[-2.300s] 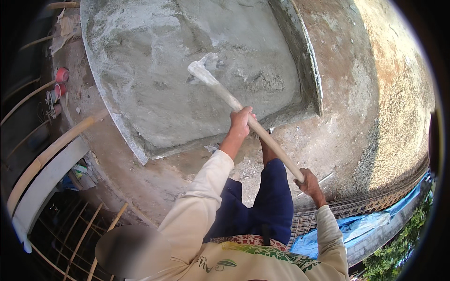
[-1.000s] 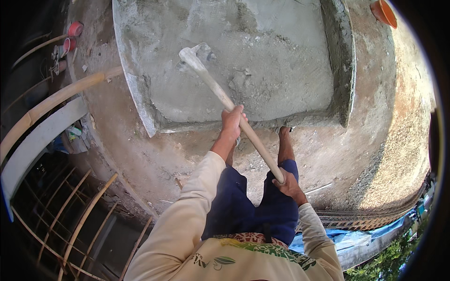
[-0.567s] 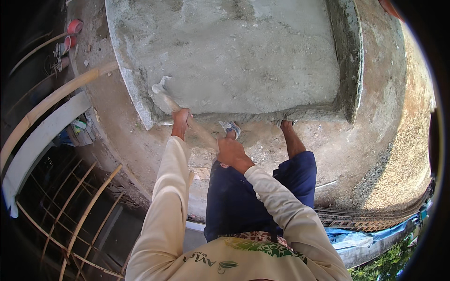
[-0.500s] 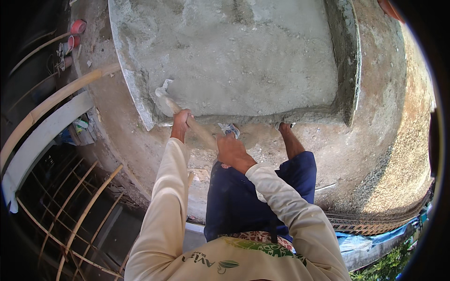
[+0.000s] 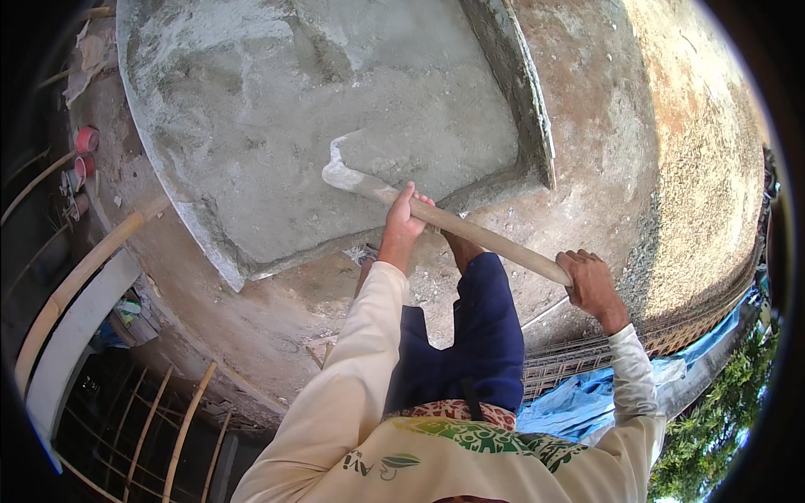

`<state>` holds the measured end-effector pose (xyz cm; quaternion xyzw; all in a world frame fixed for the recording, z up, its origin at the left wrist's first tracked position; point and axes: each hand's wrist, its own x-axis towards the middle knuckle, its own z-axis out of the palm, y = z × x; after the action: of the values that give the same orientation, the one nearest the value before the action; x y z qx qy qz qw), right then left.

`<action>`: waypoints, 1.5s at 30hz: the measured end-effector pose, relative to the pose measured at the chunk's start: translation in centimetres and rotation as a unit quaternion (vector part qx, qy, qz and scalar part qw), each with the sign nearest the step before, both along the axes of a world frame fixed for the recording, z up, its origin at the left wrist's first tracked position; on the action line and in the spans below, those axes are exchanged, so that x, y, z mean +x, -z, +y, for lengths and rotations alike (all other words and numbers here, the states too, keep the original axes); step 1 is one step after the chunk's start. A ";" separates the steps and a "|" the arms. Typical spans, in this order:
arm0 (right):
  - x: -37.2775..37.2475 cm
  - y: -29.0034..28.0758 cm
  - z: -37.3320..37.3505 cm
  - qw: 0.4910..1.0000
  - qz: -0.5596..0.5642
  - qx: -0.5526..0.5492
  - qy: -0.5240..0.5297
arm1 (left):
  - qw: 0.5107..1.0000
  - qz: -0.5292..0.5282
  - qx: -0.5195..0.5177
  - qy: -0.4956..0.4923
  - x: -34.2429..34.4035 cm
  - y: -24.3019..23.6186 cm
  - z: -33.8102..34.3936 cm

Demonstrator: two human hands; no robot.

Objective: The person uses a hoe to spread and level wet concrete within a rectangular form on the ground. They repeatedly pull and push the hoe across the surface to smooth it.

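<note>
Both my hands are wrapped round the wooden handle of a hoe [image 5: 495, 243]. My left hand [image 5: 404, 220] grips it close to the head, and my right hand [image 5: 592, 283] holds the far end, out to the right. The whitish, mortar-caked hoe head [image 5: 340, 172] touches the wet grey mortar [image 5: 268, 159] near the front right of a shallow mixing trough [image 5: 535, 101]. How deep the blade sits in the mortar cannot be told. My feet are partly hidden by the trough's near edge and my arms.
Brown ground surrounds the trough, with gravel [image 5: 704, 159] on the right. Two red buckets [image 5: 85, 152] stand at the left. Bamboo poles [image 5: 88, 281] and a lattice of bars lie lower left. Steel mesh [image 5: 654, 339] and a blue tarp [image 5: 570, 398] lie behind me at right.
The hoe has moved from the trough's front left corner toward its right side. My right hand has swung out to the right, levelling the handle. My view has turned and shifted.
</note>
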<state>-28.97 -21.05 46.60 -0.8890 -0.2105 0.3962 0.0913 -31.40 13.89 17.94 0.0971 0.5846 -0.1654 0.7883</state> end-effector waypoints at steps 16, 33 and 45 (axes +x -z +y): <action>-1.4 10.5 4.7 0.994 0.037 0.099 -0.041 | 0.967 0.182 0.173 -0.031 -8.1 0.3 13.4; -5.1 -1.9 2.3 0.995 -0.089 -0.049 0.016 | 0.989 -0.077 -0.115 -0.043 -3.2 -4.5 0.9; -23.4 12.4 53.7 0.886 -0.042 0.304 0.347 | 0.897 -0.226 0.352 0.140 4.3 -17.2 45.5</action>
<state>-52.37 32.61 34.20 -0.8496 -0.0026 0.2183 0.4800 -27.12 59.38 35.19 0.4837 0.3908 -0.0307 0.7825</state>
